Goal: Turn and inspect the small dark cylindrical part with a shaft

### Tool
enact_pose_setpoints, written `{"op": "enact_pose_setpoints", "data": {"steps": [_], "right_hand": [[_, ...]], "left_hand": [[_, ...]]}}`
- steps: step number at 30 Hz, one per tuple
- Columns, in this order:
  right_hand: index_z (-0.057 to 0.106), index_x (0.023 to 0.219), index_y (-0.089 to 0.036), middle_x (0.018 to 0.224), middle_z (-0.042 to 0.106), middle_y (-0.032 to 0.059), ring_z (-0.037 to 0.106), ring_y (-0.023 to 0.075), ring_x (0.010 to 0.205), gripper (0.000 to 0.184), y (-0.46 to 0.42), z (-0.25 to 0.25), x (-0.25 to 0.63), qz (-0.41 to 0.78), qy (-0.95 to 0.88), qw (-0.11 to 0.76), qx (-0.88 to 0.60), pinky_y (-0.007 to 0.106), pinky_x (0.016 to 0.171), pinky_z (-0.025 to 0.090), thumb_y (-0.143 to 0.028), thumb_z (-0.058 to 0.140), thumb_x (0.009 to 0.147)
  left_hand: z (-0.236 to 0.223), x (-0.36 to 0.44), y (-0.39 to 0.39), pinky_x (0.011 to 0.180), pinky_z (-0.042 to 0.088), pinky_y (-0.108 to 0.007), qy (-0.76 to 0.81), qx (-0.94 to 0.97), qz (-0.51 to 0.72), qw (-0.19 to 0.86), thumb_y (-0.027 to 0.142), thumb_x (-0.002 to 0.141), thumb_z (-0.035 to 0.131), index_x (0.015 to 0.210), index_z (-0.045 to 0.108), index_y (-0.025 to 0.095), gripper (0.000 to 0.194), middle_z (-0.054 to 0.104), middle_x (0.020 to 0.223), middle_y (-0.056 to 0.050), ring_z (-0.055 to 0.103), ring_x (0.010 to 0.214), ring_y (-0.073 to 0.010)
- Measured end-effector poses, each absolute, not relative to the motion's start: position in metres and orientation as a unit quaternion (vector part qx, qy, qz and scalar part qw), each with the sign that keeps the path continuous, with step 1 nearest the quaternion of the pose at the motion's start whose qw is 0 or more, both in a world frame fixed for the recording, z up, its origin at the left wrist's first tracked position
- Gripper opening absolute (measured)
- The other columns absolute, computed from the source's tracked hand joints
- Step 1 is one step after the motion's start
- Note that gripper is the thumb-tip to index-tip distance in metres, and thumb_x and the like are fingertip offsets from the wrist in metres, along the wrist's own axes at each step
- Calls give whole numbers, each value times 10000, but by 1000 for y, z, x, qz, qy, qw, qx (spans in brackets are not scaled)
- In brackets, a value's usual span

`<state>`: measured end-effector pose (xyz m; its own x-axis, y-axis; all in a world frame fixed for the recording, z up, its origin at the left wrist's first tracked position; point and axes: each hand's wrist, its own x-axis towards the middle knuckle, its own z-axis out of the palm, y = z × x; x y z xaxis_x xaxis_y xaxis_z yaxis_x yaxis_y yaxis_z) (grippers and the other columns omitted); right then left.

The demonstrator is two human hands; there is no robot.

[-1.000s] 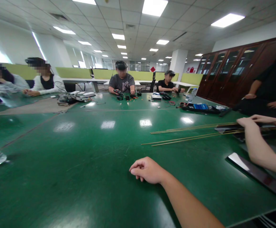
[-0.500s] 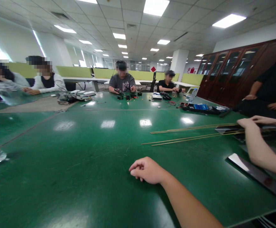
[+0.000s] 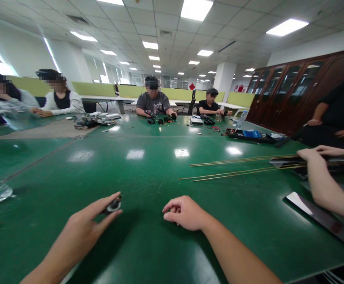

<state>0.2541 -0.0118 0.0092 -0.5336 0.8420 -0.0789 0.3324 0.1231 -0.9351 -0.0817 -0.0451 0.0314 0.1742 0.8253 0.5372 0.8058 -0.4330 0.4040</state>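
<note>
your left hand (image 3: 79, 230) has a small dark part (image 3: 114, 205) pinched at thumb and fingertips, left of your curled right hand (image 3: 187, 213) (contents: can't tell), so a slack grip could drop it on the bench (image 3: 136, 173).

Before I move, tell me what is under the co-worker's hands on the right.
Dark pieces and thin golden rods, which run out leftward over the green table. The co-worker's hands and forearm cover part of the pile; what lies there cannot be seen.
</note>
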Motion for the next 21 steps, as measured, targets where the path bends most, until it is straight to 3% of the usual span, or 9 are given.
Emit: {"op": "enact_pose_setpoints", "data": {"steps": [2, 6, 11, 17, 21], "right_hand": [[724, 1060, -163, 700, 628, -12, 535, 88, 564, 299, -14, 11, 252, 493, -718, 262, -415, 185, 525, 401, -328, 745, 812], [681, 1096, -180, 750, 638, -16, 549, 102, 588, 430, -19, 16, 249, 458, -738, 279, -410, 196, 531, 407, -367, 821, 735], [658, 1165, -223, 881, 657, -1, 577, 114, 627, 562, -21, 19, 245, 382, -765, 308, -417, 221, 583, 435, -379, 872, 668], [745, 1032, -230, 870, 655, 12, 596, 159, 758, 435, -19, 18, 243, 275, -817, 313, -398, 252, 670, 428, -368, 892, 646], [761, 1018, -222, 861, 671, 20, 613, 167, 769, 396, -20, 18, 241, 270, -826, 312, -383, 257, 693, 431, -385, 876, 676]], "left_hand": [[30, -54, -32, 871, 600, -335, 484, 808, 330, 68, 484, 870, 664, 1364, 532, 233, 570, 721, 1154, -65, 718, 985, -232], [36, -6, -20, 845, 583, -324, 418, 851, 304, 94, 332, 889, 669, 1202, 616, 242, 330, 706, 1075, -51, 690, 963, -210], [23, 2, -25, 876, 556, -323, 350, 883, 301, 87, 276, 915, 644, 1250, 590, 243, 341, 673, 1125, -76, 648, 1029, -204], [-1, -9, -30, 933, 548, -314, 332, 878, 335, 83, 239, 899, 673, 1282, 572, 244, 395, 672, 1165, -73, 648, 1057, -190], [1, -6, -29, 913, 558, -309, 329, 877, 336, 103, 231, 899, 670, 1261, 593, 235, 370, 677, 1143, -76, 653, 1041, -190]]}}
